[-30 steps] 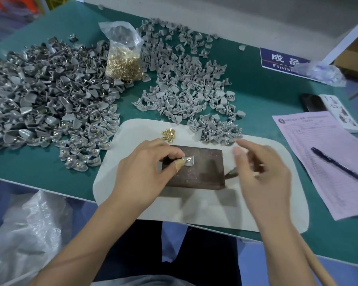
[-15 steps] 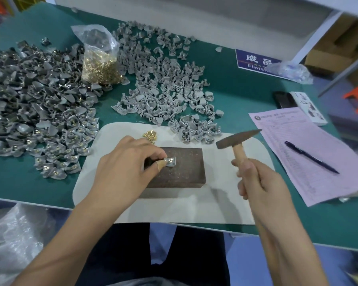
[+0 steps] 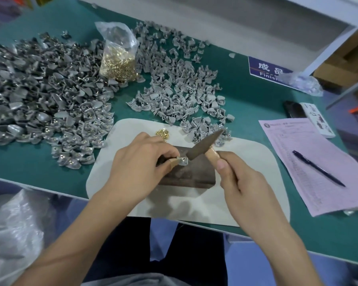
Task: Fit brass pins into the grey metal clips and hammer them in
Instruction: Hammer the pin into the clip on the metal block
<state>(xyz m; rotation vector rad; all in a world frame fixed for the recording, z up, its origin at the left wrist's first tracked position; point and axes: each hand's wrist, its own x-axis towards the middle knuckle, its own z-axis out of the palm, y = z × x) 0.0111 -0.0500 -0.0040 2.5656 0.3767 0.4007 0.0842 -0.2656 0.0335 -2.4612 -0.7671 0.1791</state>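
A grey metal clip (image 3: 182,161) is pinched on the dark steel block (image 3: 191,176) by the thumb and fingers of the left hand (image 3: 140,165); a tan wrap is seen on the thumb tip. The wooden handle of a small hammer (image 3: 205,143) is gripped by the right hand (image 3: 239,183), its head tilted with the lower end at the clip. The block is set on a white pad (image 3: 254,162). Loose brass pins (image 3: 162,133) are heaped just behind the left hand, and a clear bag of pins (image 3: 118,59) stands between 2 piles of clips (image 3: 39,96). On a blue sign (image 3: 266,70), "成品" and "Finis" can be read. A pen (image 3: 318,168) lies on a pink form (image 3: 310,162), its print too small to read.
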